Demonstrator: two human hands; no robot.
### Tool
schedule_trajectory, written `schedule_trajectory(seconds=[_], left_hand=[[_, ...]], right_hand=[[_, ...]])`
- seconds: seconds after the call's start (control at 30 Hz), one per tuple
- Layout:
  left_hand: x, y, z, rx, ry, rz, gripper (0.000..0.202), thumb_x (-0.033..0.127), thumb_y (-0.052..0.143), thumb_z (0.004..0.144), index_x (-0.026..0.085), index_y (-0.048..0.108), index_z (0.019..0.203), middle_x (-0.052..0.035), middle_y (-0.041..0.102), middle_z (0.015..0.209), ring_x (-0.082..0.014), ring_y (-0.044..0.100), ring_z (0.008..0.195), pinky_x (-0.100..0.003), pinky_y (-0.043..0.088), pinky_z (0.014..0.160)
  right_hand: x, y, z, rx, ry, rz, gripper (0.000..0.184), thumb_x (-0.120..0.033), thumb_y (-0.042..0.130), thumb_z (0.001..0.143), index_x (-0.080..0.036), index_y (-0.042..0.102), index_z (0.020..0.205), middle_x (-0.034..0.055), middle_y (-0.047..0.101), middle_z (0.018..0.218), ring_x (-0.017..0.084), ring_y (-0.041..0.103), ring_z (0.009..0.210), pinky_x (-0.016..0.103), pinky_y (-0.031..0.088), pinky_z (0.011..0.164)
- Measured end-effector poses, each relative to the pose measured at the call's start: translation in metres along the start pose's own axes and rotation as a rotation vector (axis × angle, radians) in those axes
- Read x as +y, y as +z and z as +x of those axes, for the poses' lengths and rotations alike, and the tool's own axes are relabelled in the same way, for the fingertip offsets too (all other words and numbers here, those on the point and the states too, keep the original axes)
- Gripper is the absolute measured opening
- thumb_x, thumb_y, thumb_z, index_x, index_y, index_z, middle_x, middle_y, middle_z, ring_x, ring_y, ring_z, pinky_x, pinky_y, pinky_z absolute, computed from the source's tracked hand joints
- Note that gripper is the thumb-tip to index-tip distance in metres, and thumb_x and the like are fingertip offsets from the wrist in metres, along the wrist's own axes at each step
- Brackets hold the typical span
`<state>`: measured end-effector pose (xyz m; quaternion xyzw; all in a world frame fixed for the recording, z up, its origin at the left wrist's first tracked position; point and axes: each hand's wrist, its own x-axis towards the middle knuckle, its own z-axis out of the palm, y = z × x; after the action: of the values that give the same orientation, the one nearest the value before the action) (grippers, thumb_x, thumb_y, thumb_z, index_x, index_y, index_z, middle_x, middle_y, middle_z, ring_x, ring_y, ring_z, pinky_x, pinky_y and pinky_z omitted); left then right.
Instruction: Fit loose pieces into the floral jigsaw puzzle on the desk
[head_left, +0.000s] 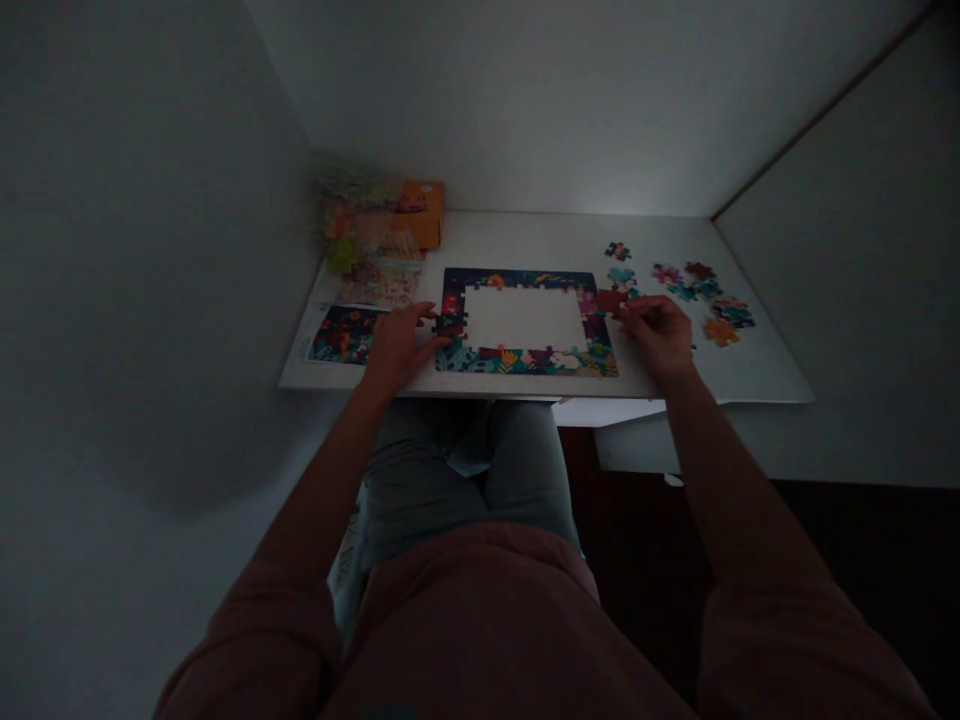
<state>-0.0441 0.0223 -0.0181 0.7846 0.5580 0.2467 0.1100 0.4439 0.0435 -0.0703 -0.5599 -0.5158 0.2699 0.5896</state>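
Note:
A jigsaw puzzle (525, 362) lies on the white table, joined as a rectangular border with a bare white middle. My left hand (397, 343) rests at its left edge, thumb and fingers spread beside a dark puzzle piece (450, 326). At the right edge, my right hand (661, 335) has its thumb and forefinger pinched at a red puzzle piece (611, 301). Its other fingers are curled in. A teal puzzle piece (621, 277) lies just behind the red one.
Several loose puzzle pieces (721, 332) lie on the right of the table (525, 222). A picture sheet (341, 335) is partly under my left hand. Clear plastic bags (375, 270) and an orange box (427, 215) stand at the back left, against the walls.

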Motion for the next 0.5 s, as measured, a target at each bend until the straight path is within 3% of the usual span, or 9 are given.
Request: schedule_trajectory(seconds=[0.17, 0.5], left_hand=[[-0.0009, 0.0052, -0.003, -0.004, -0.012, -0.001, 0.047, 0.036, 0.086, 0.119, 0.024, 0.069, 0.161, -0.0082, 0.083, 0.153, -0.0319, 0.074, 0.134, -0.054, 0.05, 0.131], [0.0004, 0.0061, -0.0026, -0.009, -0.018, 0.047, 0.032, 0.032, 0.091, 0.114, 0.026, 0.078, 0.142, -0.0127, 0.087, 0.142, -0.0375, 0.079, 0.135, -0.059, 0.057, 0.127]], right_hand=[[0.003, -0.0014, 0.0006, 0.043, 0.008, -0.023, 0.044, -0.054, 0.109, 0.07, -0.03, 0.078, 0.091, -0.001, 0.082, 0.089, 0.022, 0.076, 0.082, 0.036, 0.063, 0.075], [0.0066, -0.0046, -0.0015, 0.039, -0.025, -0.066, 0.023, -0.032, 0.096, 0.076, -0.03, 0.081, 0.092, 0.0005, 0.085, 0.092, 0.022, 0.077, 0.083, 0.039, 0.063, 0.082]])
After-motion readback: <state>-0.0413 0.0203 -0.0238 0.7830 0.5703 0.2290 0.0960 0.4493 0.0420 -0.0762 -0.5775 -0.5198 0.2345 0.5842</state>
